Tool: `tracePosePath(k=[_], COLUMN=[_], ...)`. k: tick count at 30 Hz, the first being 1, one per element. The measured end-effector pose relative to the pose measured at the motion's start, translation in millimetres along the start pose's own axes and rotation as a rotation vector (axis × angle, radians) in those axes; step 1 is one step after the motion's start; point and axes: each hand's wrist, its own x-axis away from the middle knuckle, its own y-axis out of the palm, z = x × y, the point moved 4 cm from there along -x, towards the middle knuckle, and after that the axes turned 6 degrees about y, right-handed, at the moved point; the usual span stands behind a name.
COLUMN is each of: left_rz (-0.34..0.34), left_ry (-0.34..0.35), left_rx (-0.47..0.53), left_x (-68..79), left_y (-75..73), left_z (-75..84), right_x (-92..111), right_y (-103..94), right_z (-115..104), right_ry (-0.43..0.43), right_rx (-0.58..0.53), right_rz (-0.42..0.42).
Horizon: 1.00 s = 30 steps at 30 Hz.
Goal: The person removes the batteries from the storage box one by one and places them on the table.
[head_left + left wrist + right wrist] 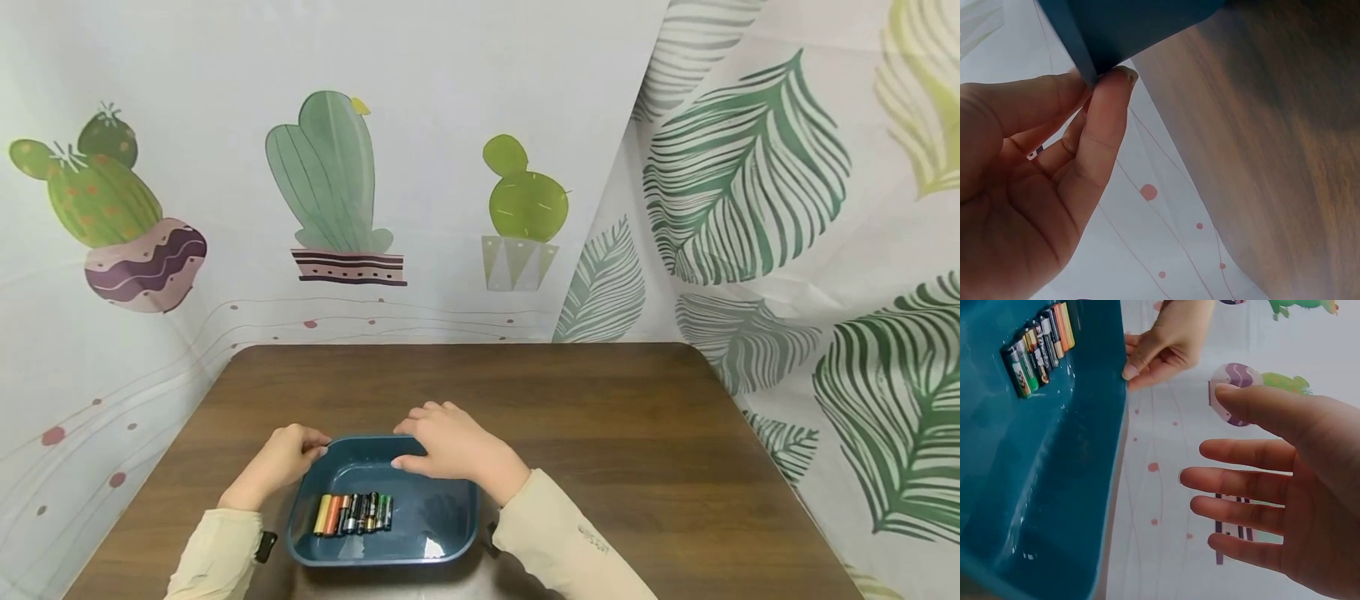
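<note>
A dark blue-green tray [427, 533] stands on the table near its front edge. Inside it, to the left, several batteries [354, 514] lie side by side in a row; their wrappers are yellow, orange, black and green. My left hand [281, 458] pinches the tray's far left corner between thumb and fingers, as the left wrist view also shows at the tray wall [1129, 31]. Over the tray's far right side is my right hand [453, 446], fingers spread and holding nothing. The right wrist view shows that hand [1272, 481] apart from the rim.
The brown wooden table [600, 450] extends behind the tray and to its right. A white cloth printed with cacti [435, 167] hangs along the table's far edge, and a leaf-printed cloth [750, 183] hangs at the right.
</note>
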Motion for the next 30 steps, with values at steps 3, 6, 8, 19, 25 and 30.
tracePosePath(k=[3, 6, 8, 19, 25, 30], left_rz=[-0.002, 0.0, 0.0, -0.002, -0.002, -0.01], left_ry=[-0.003, -0.007, -0.012, -0.032, -0.042, -0.054], left_rx=[0.003, 0.0, 0.001, 0.004, 0.01, 0.011], left_x=[-0.1, -0.5, -0.7, 0.6, -0.1, -0.9], left_y=[0.3, 0.6, 0.7, -1.1, -0.2, -0.6], left_z=[-0.6, -0.6, -0.5, 1.2, -0.7, -1.6], right_x=[-9.4, -18.1, -23.2, -41.7, -49.1, -51.5], right_y=[4.8, 10.4, 14.7, 37.4, 44.8, 51.4], right_z=[-6.1, -11.7, -15.3, -29.9, -29.8, -28.0], right_ry=[-0.022, -0.043, -0.051, -0.061, -0.063, -0.058], right_rx=[0.01, 0.001, -0.003, 0.051, 0.048, 0.074], right_rz=[-0.017, -0.031, -0.044, -0.137, -0.143, -0.157])
